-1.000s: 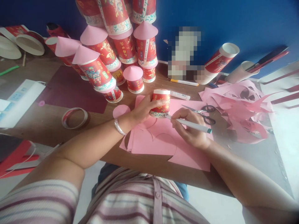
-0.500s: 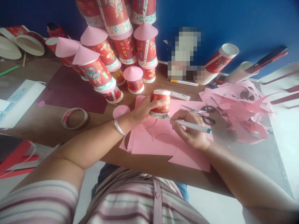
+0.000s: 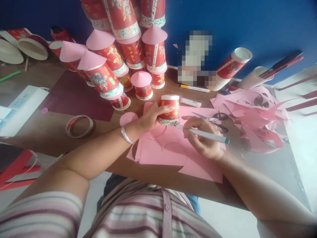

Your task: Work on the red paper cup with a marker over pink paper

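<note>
My left hand is wrapped round a red paper cup with gold print, a white top band and green vine drawing along its lower band. Between the fingers of my right hand is a white marker pen with a green end. Its tip points at the cup's lower edge; whether it touches I cannot tell. Beneath both hands lie pink paper sheets with pencilled circles. Scissors rest just beyond my right hand, partly hidden by it. A glue stick lies behind the cup.
Red cup towers with pink cone roofs stand at the back left. Pink paper scraps are heaped at the right. A roll of tape lies left of my forearm. A pen holder and an orange marker stand or lie near the wall.
My right hand and the marker have shifted slightly right, away from the cup. The cup in my left hand has moved slightly left and turned a little.
</note>
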Motion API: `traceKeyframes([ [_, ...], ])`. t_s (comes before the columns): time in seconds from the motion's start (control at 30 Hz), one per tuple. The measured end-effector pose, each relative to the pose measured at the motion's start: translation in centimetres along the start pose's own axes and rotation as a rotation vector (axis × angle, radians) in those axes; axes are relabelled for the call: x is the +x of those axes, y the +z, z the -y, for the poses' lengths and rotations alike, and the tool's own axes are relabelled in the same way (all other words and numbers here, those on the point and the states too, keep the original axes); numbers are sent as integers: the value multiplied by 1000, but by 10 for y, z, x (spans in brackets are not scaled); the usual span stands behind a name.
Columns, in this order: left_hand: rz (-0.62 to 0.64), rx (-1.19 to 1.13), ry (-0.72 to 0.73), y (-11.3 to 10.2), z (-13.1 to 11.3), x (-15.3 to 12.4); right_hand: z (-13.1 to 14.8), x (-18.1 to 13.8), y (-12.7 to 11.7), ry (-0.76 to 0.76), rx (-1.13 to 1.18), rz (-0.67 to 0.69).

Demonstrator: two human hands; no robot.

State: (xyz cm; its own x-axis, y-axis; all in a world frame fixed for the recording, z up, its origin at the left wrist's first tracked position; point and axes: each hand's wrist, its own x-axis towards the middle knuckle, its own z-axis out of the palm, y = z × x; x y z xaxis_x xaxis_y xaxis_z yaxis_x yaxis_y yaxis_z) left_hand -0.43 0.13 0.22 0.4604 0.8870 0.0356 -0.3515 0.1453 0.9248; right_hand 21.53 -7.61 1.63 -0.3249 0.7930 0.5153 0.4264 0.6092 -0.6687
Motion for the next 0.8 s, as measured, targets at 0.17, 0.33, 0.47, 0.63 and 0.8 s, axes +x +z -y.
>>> traceKeyframes([
  [0.17,-19,-56,-27,-5,7,2,-2,-1,1,-1,31,15],
  [0.33,-19,-52,-20,-8,12,3,-1,0,2,-2,36,21],
  [0.47,24,-29,-49,-6,11,2,0,0,3,-18,51,27],
  [0.63,12,51,-65,-1,7,2,0,0,4,-25,76,66],
  [0.8,-18,134,-14,0,0,0,-1,-1,3,-64,32,27],
])
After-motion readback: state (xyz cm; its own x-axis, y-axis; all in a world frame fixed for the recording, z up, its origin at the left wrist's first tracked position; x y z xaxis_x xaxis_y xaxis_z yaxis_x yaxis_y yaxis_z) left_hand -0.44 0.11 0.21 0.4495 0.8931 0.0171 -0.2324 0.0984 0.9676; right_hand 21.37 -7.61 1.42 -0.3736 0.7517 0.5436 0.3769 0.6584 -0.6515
